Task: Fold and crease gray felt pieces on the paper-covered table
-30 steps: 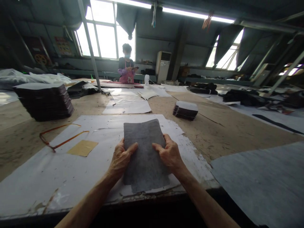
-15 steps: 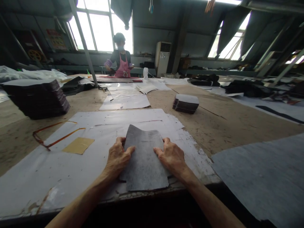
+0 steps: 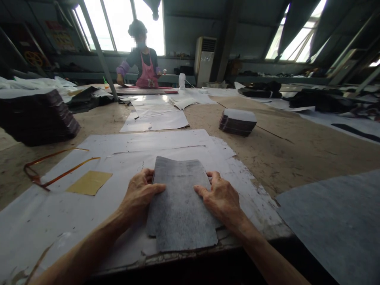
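A grey fabric piece (image 3: 180, 206) lies flat on white paper sheets (image 3: 124, 158) at the near edge of the table. My left hand (image 3: 139, 194) grips its left edge, thumb on top and fingers curled at the side. My right hand (image 3: 221, 196) holds the right edge the same way. The piece's near end reaches the table's front edge.
A tall dark stack (image 3: 35, 116) stands far left and a small dark stack (image 3: 237, 122) at centre right. An orange strip loop (image 3: 53, 168) and a tan square (image 3: 89, 182) lie left. Grey sheet material (image 3: 335, 221) spreads right. A person in a pink apron (image 3: 142, 67) works at the far end.
The grey piece has been pulled toward me and laid flat, its far end no longer raised. The camera has tilted down. The person at the far end has leaned over the table.
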Motion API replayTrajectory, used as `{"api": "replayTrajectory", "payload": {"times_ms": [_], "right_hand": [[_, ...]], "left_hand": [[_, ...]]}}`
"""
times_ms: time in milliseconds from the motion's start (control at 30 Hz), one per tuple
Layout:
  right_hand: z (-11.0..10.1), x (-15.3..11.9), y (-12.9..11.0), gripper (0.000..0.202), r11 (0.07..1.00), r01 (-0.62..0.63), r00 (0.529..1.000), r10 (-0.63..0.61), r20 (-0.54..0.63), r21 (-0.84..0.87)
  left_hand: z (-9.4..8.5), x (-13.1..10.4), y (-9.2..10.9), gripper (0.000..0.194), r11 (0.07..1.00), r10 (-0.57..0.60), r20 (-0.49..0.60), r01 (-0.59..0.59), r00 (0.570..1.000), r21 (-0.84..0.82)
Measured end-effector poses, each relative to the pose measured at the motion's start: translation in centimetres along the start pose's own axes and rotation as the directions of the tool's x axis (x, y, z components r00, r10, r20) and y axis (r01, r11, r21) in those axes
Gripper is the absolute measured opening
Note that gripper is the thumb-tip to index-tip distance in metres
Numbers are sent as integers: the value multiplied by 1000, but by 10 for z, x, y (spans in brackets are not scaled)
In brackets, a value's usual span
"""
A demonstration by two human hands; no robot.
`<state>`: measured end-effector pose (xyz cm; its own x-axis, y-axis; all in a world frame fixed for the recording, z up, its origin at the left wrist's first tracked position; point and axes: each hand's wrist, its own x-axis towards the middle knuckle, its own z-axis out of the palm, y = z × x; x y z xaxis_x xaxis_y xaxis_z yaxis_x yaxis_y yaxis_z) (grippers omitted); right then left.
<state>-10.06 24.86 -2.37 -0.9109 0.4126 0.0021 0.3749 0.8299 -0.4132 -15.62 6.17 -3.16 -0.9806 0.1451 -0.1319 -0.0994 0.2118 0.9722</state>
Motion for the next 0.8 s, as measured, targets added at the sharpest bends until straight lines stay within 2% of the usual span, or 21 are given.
{"api": "replayTrajectory", "payload": {"times_ms": [100, 200, 267, 333, 433, 500, 567, 633, 733, 800], "right_hand": [[0, -1, -1, 51, 999, -40, 999, 40, 2, 23], [2, -4, -1, 50, 999, -37, 999, 37, -16, 1], [3, -6, -1, 46, 998, 10, 998, -14, -55, -62], [2, -4, -2, 39, 986, 100, 986, -116, -120, -135], [-2, 6, -2, 34, 963, 226, 954, -249, -168, -145], [-6, 16, -2, 33, 953, 281, 940, -298, -169, -115], [-10, 25, -2, 34, 933, 334, 918, -354, -180, -133], [-13, 31, -2, 36, 903, 390, 891, -419, -174, -180], [-17, 37, -1, 36, 872, 457, 879, -473, -62, -173], [-19, 43, 0, 34, 876, 467, 884, -465, 43, -118]], "left_hand": [[2, -2, -1, 33, 994, 4, 44, 0, 999, -106], [2, -2, -3, 31, 989, 2, 64, 7, 998, -144], [2, -2, -3, 31, 990, 5, 54, 3, 999, -139], [2, -2, -4, 31, 993, 12, 47, -7, 999, -119], [3, 0, -3, 31, 1000, 31, 19, -31, 999, 1], [4, 0, -3, 34, 979, 65, -38, -56, 997, 198], [3, -1, -3, 42, 898, 145, -119, -80, 982, 433], [1, -2, -4, 50, 780, 273, -145, -131, 951, 612], [-4, 1, -4, 49, 603, 443, 5, -302, 896, 738], [-8, 8, -2, 44, 520, 446, 152, -393, 882, 758]]}}
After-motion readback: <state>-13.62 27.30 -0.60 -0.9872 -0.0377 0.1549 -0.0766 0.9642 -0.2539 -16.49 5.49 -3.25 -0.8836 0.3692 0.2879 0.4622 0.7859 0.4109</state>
